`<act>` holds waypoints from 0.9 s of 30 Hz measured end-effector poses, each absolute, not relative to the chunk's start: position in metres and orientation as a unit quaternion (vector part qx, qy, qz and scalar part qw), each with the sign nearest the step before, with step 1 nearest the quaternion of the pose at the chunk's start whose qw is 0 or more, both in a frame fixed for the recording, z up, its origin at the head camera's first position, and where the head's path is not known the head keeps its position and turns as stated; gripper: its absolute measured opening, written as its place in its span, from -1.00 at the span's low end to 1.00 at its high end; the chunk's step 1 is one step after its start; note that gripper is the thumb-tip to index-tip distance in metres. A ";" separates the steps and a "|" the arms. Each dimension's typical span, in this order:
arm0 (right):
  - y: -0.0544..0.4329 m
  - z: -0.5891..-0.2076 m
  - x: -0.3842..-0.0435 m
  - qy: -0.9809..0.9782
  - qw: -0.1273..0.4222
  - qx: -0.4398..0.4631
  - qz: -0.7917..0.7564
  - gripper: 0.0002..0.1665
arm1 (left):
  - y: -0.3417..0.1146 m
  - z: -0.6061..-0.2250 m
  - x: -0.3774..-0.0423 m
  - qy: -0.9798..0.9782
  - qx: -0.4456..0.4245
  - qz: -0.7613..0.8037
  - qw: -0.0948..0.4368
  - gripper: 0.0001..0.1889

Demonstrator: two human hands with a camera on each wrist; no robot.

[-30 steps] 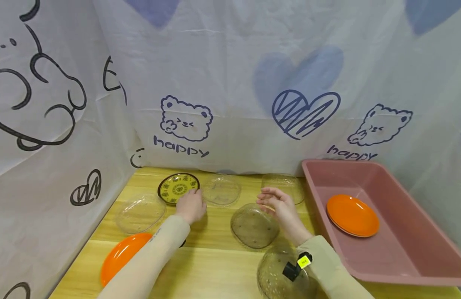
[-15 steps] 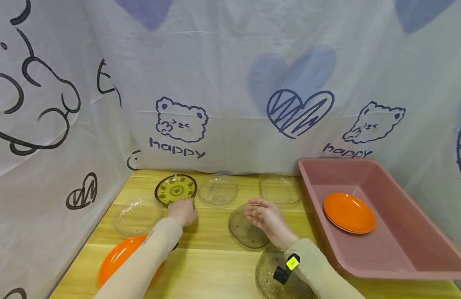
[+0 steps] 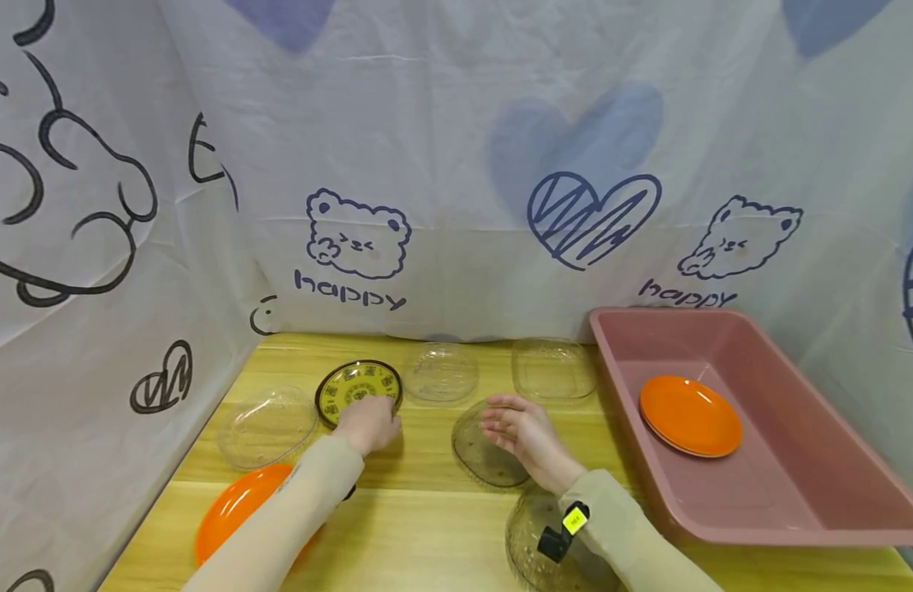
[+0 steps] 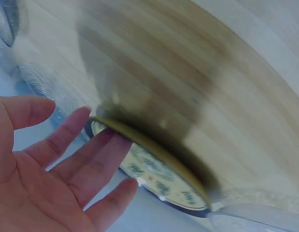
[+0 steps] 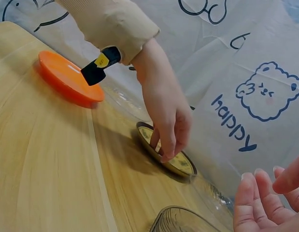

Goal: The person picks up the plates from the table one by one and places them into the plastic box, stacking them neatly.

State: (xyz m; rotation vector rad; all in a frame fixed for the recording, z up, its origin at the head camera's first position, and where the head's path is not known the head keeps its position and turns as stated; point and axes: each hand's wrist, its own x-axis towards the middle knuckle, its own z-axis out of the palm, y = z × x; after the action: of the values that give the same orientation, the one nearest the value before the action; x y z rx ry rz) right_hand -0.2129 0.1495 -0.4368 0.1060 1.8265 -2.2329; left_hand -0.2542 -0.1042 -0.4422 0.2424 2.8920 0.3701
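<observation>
A round amber plate point(image 3: 340, 393) with a dark rim and printed pattern lies at the back left of the table. My left hand point(image 3: 368, 425) reaches over its near side. In the left wrist view, the fingertips touch the patterned plate point(image 4: 161, 186) at its rim, while the thumb stays well apart from it. Over a smoky glass plate point(image 3: 475, 452) hovers my right hand point(image 3: 526, 436), its fingers relaxed and holding nothing. The right wrist view shows the left hand point(image 5: 166, 108) with fingers pointing down onto the amber plate point(image 5: 178, 166).
Clear plates lie at left point(image 3: 264, 427), back middle point(image 3: 440, 372) and back right point(image 3: 553, 368). An orange plate point(image 3: 230, 510) sits under the left forearm. Another smoky glass plate point(image 3: 526, 551) is near the right sleeve. A pink tub point(image 3: 790, 485) holds an orange plate point(image 3: 689, 415).
The amber plate has slid slightly toward me and to the right, with my left fingers at it. My right hand has shifted a little to the left.
</observation>
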 end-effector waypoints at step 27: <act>0.147 -0.442 -0.210 0.689 0.104 0.009 -0.717 -0.58 | -0.082 -0.444 -0.243 0.944 0.149 0.288 0.057 -0.71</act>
State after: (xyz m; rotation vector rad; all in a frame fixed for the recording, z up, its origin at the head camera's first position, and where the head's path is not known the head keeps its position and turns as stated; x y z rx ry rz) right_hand -0.2099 0.1473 -0.4419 0.0267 2.0307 -2.1155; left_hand -0.2428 -0.0820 -0.4444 0.4514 2.8637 0.8740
